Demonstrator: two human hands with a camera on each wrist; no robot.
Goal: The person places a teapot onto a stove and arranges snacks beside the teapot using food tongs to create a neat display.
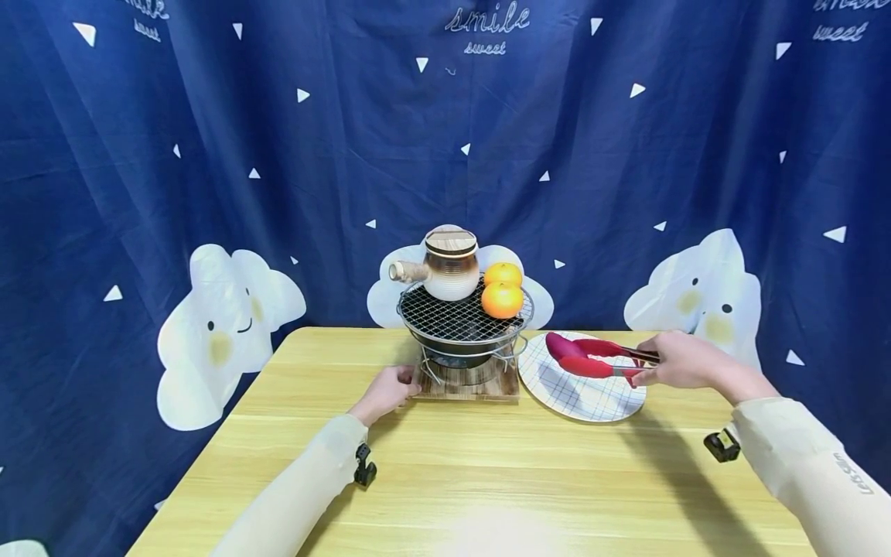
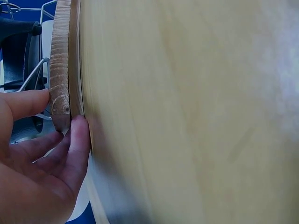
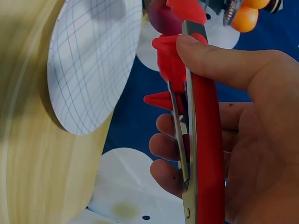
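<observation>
My left hand (image 1: 386, 391) pinches the near left corner of a wooden board (image 1: 480, 389); in the left wrist view one finger lies on its upper face and others reach below its edge (image 2: 60, 60). A small tabletop grill (image 1: 440, 316) with a round wire rack stands on that board. On the right, my right hand (image 1: 678, 360) grips red-tipped tongs (image 1: 588, 367). Between the tong tips is a purple-red oblong piece (image 1: 562, 345), like a sweet potato, held above a white checked plate (image 1: 585, 406). Its far side is hidden.
On the rack stand a brown and white side-handled pot (image 1: 451, 278) with a wooden lid and two oranges (image 1: 503, 300). The plate lies just right of the board. A blue curtain (image 1: 334, 155) hangs behind the light wooden table (image 1: 431, 472).
</observation>
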